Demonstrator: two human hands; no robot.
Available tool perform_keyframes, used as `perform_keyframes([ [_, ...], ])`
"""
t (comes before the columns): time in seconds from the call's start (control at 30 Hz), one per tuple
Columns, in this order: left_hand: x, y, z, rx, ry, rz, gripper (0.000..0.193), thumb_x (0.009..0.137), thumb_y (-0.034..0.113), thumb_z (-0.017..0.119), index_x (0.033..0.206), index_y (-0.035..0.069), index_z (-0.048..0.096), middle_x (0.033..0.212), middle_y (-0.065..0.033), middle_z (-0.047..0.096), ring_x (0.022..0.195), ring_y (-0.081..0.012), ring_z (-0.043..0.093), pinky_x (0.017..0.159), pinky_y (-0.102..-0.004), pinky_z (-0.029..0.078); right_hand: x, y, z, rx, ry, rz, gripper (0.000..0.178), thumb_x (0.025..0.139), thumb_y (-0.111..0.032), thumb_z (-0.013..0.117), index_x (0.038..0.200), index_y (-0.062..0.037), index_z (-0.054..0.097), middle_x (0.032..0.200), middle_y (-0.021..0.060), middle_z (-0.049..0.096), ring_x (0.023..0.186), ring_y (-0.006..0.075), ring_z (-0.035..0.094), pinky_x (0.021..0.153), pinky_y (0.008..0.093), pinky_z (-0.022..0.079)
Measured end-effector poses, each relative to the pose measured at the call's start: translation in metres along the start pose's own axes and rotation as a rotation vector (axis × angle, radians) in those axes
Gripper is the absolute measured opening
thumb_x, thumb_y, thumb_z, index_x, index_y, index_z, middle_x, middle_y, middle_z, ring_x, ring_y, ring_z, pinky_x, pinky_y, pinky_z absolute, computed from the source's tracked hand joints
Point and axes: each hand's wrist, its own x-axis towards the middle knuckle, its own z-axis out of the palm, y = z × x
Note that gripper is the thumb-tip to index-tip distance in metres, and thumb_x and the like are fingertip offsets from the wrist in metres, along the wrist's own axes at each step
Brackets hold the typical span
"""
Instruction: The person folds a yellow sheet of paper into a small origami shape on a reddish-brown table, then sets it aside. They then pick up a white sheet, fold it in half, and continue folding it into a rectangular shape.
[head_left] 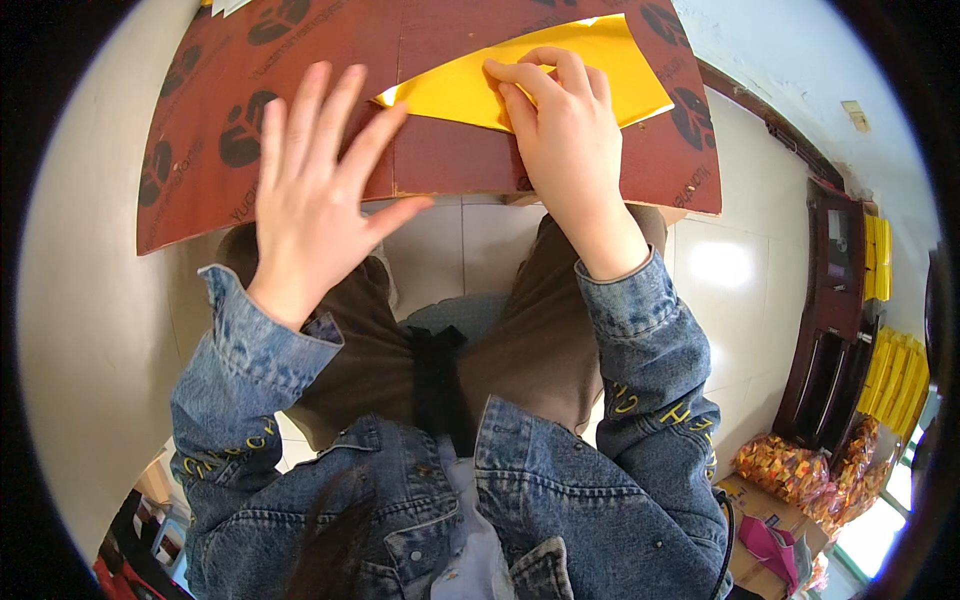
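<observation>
A folded sheet of yellow paper (450, 92) lies across the far right part of the reddish-brown board table, narrowing to a point at its left. My right hand (572, 115) is over its middle, fingers curled, with the thumb and index finger closed against the paper. What exactly sits between those fingertips is hidden. My left hand (320, 190) is open with its fingers spread, above the table's near edge. Its index fingertip comes close to the paper's left point; whether it touches I cannot tell.
The table (450, 165) has dark printed marks and a near edge just above my lap. At right stands a dark wooden cabinet (825, 300) beside yellow stacks (893, 375). Clear bags of orange-yellow pieces (785, 468) and a cardboard box (765, 515) with a pink item rest below it.
</observation>
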Motion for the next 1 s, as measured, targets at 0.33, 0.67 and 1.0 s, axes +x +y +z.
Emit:
perform_keyframes([
  [0.33,-0.022,-0.01,0.0,0.071,0.006,-0.129,0.089,0.08,0.061,0.078,0.152,0.015,0.051,0.168,-0.0138,0.03,0.157,-0.0376,0.022,0.124,-0.0655,0.012,-0.001,-0.002,-0.005,-0.012,-0.077,0.05,0.019,0.096,-0.023,0.07,0.112,-0.0179,0.079,0.115,0.003,0.066,0.106,0.0294,0.061,0.089,0.0385,0.055],
  [0.67,0.008,0.03,0.005,-0.125,-0.037,0.063,0.077,0.092,0.055,0.066,0.152,0.01,0.048,0.157,-0.0096,0.049,0.151,-0.0312,0.036,0.125,-0.0517,0.025,-0.003,-0.001,-0.012,-0.007,-0.155,0.013,0.035,0.09,-0.038,0.077,0.118,-0.0165,0.078,0.121,0.0045,0.064,0.112,0.0297,0.059,0.095,0.0399,0.053],
  [1.0,0.012,0.029,0.003,-0.115,-0.041,0.074,0.068,0.093,0.045,0.071,0.149,0.012,0.052,0.152,-0.0072,0.055,0.142,-0.0263,0.05,0.121,-0.0445,0.038,-0.016,0.006,-0.018,-0.155,-0.109,-0.036,0.054,0.091,-0.042,0.075,0.139,-0.0185,0.065,0.136,0.0162,0.059,0.13,0.0402,0.051,0.109,0.0478,0.045],
])
